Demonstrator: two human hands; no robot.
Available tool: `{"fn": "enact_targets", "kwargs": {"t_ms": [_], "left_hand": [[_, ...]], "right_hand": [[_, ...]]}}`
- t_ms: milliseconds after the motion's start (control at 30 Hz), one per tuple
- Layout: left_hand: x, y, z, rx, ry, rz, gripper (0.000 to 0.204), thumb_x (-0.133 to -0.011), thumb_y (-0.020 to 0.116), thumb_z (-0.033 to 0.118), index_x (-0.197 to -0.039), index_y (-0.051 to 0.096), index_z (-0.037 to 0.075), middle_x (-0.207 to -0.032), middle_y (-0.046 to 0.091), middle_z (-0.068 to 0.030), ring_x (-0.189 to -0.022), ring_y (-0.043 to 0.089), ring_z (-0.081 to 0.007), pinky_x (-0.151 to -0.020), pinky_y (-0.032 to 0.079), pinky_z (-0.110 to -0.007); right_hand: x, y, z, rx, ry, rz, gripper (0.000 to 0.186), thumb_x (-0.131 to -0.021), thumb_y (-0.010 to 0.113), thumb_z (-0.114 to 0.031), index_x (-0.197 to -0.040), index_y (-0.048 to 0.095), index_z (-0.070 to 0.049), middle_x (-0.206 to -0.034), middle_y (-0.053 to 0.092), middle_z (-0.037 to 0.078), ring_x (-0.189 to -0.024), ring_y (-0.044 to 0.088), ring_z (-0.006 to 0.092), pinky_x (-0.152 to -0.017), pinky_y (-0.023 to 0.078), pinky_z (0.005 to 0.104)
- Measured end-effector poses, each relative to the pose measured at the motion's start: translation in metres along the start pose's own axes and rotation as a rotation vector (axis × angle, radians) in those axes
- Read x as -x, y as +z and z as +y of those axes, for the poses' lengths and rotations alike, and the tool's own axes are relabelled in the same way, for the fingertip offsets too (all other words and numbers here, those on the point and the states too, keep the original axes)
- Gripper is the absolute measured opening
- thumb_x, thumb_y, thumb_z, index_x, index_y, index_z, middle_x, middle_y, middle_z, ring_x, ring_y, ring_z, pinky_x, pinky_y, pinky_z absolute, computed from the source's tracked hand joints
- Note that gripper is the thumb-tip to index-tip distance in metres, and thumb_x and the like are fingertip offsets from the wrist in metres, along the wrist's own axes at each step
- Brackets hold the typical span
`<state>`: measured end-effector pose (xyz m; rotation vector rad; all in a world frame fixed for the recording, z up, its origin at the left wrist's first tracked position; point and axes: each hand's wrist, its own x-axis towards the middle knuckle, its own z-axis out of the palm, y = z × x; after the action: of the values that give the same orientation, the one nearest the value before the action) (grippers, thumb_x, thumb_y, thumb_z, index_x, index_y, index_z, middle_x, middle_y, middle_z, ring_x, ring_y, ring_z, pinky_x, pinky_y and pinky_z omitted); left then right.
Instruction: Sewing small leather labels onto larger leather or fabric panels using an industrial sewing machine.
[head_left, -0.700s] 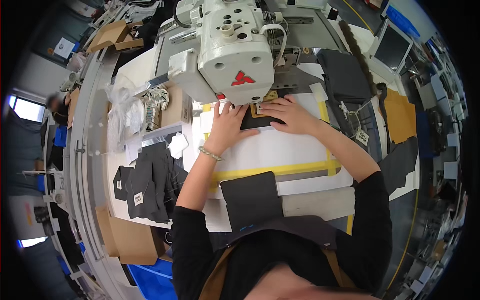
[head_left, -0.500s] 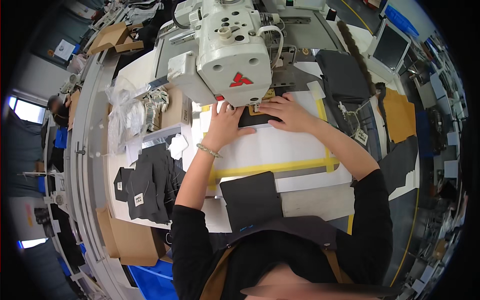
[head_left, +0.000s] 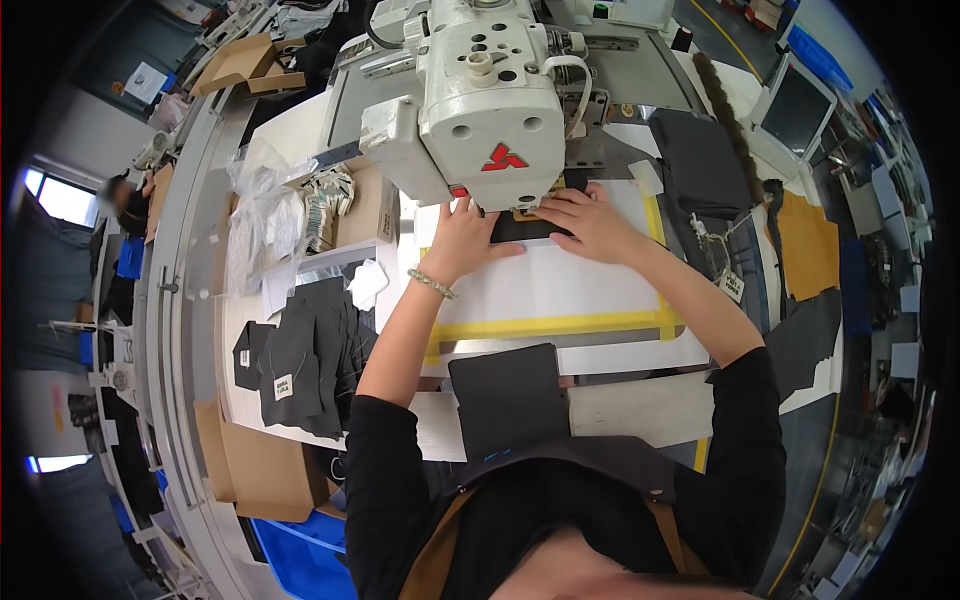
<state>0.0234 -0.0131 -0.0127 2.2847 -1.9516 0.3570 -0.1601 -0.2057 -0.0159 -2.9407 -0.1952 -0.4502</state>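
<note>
A dark fabric piece [head_left: 518, 231] lies under the head of a large white sewing machine [head_left: 490, 130]. My left hand [head_left: 466, 242] rests on the left part of this piece, its thumb stretched to the right and its fingertips partly hidden by the machine head. On the right side, my right hand [head_left: 592, 226] lies flat with fingers extended toward the needle area. Between the hands a small tan frame part shows at the fabric. Beneath them is a white sheet [head_left: 560, 283] edged with yellow tape [head_left: 560, 323].
Dark cut fabric pieces [head_left: 312, 350] with labels pile up at left, near a cardboard box of labels [head_left: 372, 205]. Another dark piece [head_left: 510, 402] lies at the table's front edge. Folded dark fabric [head_left: 705, 160] and a monitor [head_left: 795, 110] stand at right.
The whole view has shifted slightly, so the machine and table appear further right. Both hands stay on the dark fabric piece, with little visible movement of their own.
</note>
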Motion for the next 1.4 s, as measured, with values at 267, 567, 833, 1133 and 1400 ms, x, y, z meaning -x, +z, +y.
{"fn": "enact_targets", "kwargs": {"t_ms": [267, 567, 833, 1133, 1400], "left_hand": [[-0.001, -0.003, 0.0, 0.039, -0.044, -0.092, 0.086, -0.077, 0.054, 0.078, -0.119, 0.065, 0.004, -0.11, 0.063, -0.0158, -0.114, 0.054, -0.0316, -0.1, 0.035, -0.049], [0.001, -0.021, 0.003, 0.061, -0.094, -0.193, 0.082, -0.076, 0.06, 0.073, -0.12, 0.065, 0.004, -0.118, 0.061, -0.0115, -0.113, 0.054, -0.0288, -0.103, 0.033, -0.05], [0.041, -0.026, -0.013, 0.095, -0.09, -0.066, 0.085, -0.075, 0.067, 0.064, -0.135, 0.053, 0.005, -0.137, 0.053, -0.0067, -0.127, 0.047, -0.0278, -0.112, 0.024, -0.055], [0.035, -0.036, -0.013, 0.24, 0.002, 0.068, 0.054, -0.084, 0.069, 0.041, -0.127, 0.059, 0.009, -0.132, 0.057, -0.0043, -0.124, 0.05, -0.0217, -0.109, 0.031, -0.046], [0.02, -0.022, -0.013, 0.243, 0.179, 0.057, 0.033, -0.084, 0.07, 0.029, -0.115, 0.068, 0.016, -0.121, 0.064, 0.0041, -0.113, 0.055, -0.0182, -0.106, 0.033, -0.043]], "right_hand": [[0.015, 0.0, -0.005, 0.109, 0.001, 0.098, 0.038, -0.089, 0.062, -0.022, -0.125, 0.062, -0.013, -0.13, 0.061, -0.001, -0.112, 0.053, 0.0179, -0.09, 0.034, 0.0416], [0.011, 0.001, -0.017, 0.033, -0.07, 0.218, 0.018, -0.083, 0.064, -0.015, -0.1, 0.061, -0.01, -0.119, 0.065, 0.005, -0.1, 0.056, 0.0212, -0.087, 0.038, 0.0364], [-0.007, 0.004, -0.049, -0.06, -0.051, 0.19, 0.015, -0.082, 0.065, -0.016, -0.094, 0.059, -0.009, -0.117, 0.065, 0.007, -0.099, 0.055, 0.0217, -0.086, 0.038, 0.0366], [-0.007, 0.004, -0.05, -0.063, -0.035, 0.181, 0.015, -0.082, 0.065, -0.017, -0.092, 0.058, -0.008, -0.118, 0.064, 0.007, -0.099, 0.055, 0.0223, -0.086, 0.039, 0.0376], [-0.009, 0.0, -0.054, -0.032, -0.026, 0.179, 0.014, -0.083, 0.065, -0.017, -0.093, 0.058, -0.009, -0.116, 0.064, 0.006, -0.1, 0.054, 0.0224, -0.086, 0.038, 0.038]]}}
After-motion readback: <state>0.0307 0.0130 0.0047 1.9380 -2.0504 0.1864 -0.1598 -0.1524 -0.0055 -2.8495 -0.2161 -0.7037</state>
